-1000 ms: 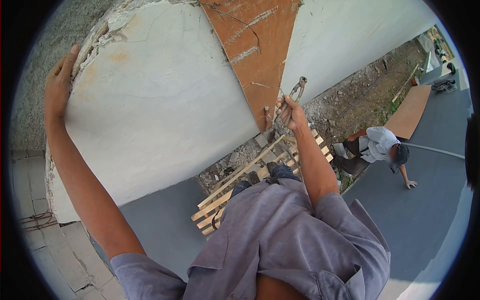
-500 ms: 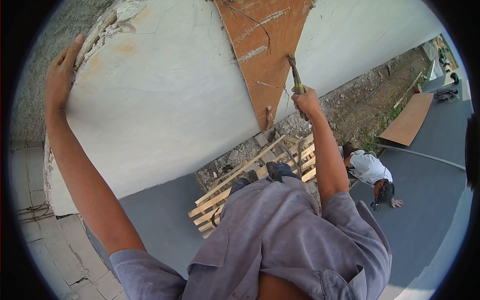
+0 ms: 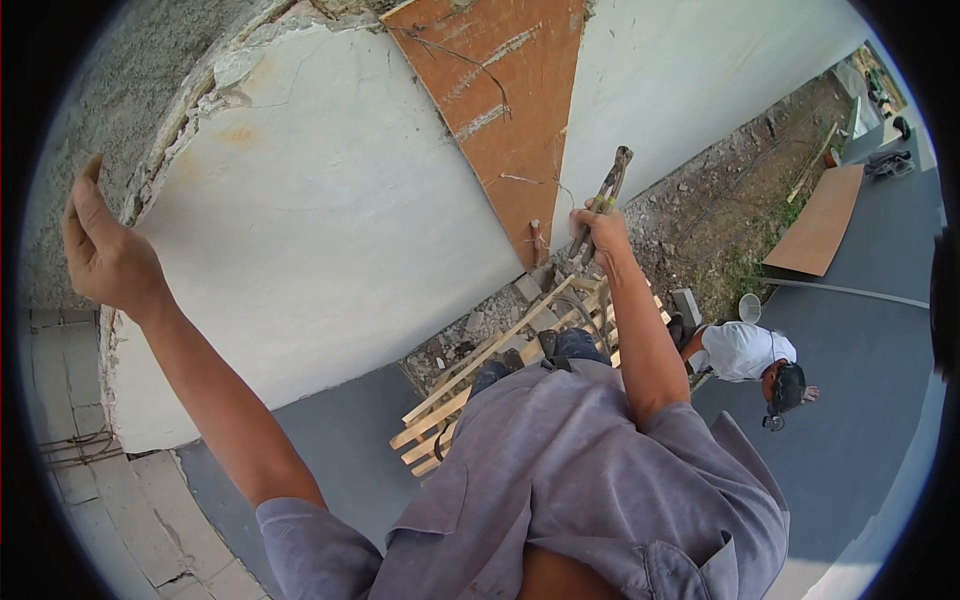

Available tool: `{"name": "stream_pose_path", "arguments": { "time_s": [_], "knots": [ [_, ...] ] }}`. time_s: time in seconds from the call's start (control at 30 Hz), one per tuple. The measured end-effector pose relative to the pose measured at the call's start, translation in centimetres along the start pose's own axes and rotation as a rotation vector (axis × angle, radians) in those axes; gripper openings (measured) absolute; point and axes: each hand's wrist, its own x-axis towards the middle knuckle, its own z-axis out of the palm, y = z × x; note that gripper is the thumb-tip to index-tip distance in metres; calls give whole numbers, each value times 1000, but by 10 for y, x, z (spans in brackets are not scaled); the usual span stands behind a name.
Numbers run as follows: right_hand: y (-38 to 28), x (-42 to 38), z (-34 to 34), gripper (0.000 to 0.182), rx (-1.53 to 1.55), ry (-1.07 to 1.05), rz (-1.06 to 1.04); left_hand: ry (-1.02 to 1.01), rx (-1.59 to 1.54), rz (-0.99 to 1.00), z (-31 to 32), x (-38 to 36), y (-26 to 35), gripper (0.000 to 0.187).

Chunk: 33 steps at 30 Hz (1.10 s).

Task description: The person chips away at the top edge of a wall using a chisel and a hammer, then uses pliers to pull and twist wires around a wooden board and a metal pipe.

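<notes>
My right hand (image 3: 603,232) is wrapped round a pair of long-handled pliers (image 3: 612,182), whose jaws point up and stand apart from the panel. Beside it, a brown wooden panel (image 3: 510,110) with bits of wire tapers downward between two stretches of white wall (image 3: 330,220). My left hand (image 3: 112,245) is raised at the left, near the wall's broken edge, with its fingers bent and the thumb apart; nothing shows in it.
Below me is a slatted wooden pallet (image 3: 425,432) over rubble. At the right a co-worker in a white shirt (image 3: 745,352) bends over a grey surface (image 3: 830,400), near a white bucket (image 3: 750,308). A brown board (image 3: 818,225) lies beyond.
My left hand has come off the wall edge and turned. My right hand has lowered slightly, and the pliers have moved away from the panel. The co-worker has shifted slightly.
</notes>
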Motion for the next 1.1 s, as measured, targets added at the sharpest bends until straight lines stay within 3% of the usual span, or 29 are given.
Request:
{"name": "stream_pose_path", "arguments": {
  "time_s": [0.07, 0.1, 0.13, 0.2, 0.23, 0.27, 0.33, 0.43, 0.53, 0.63, 0.73, 0.83, 0.93, 1.03, 1.1],
  "knots": [
    [-14, 0, -1, 29, -46, -26, -32, -81, -344, -32, 8, -61, 44, 24],
    [-24, -1, 0, 30, -79, -45, -48, -221, -511, -187, 31, -103, 75, 26],
    [-31, -2, 2, 30, -98, -48, -65, -521, -573, -358, 56, -144, 88, 22],
    [-40, -6, 4, 29, -65, -56, -70, -1018, -763, -1021, 127, -229, 101, 26],
    [-45, -4, 7, 29, -48, -59, -77, -995, -884, -1423, 182, -304, 111, 28],
    [-47, -5, 9, 29, -53, -58, -67, -984, -915, -1744, 210, -325, 119, 31],
    [-49, -9, 12, 30, -68, -56, -45, -957, -962, -1902, 245, -343, 139, 36],
    [-42, -7, 6, 30, -151, -57, -39, -970, -1164, -1853, 283, -371, 146, 35],
    [-48, -6, 9, 30, -132, 6, -58, -974, -970, -1684, 291, -389, 147, 28],
    [-52, -8, 15, 28, -152, 11, -77, -1066, -632, -1283, 282, -380, 146, 22],
    [-33, -19, 32, 24, -274, -56, -113, -1137, -824, -1209, 299, -394, 134, 21],
    [-16, -25, 39, 17, -437, -46, -156, -1160, -811, -894, 302, -409, 107, 28],
    [-10, -26, 35, 13, -416, -11, -128, -1108, -775, -954, 292, -403, 95, 27],
    [-6, -24, 25, 10, -353, -29, -114, -1275, -813, -1448, 277, -353, 120, 31],
    [-1, -22, 20, 9, -278, -72, -116, -1329, -736, -1280, 282, -357, 131, 32]
  ]
}}
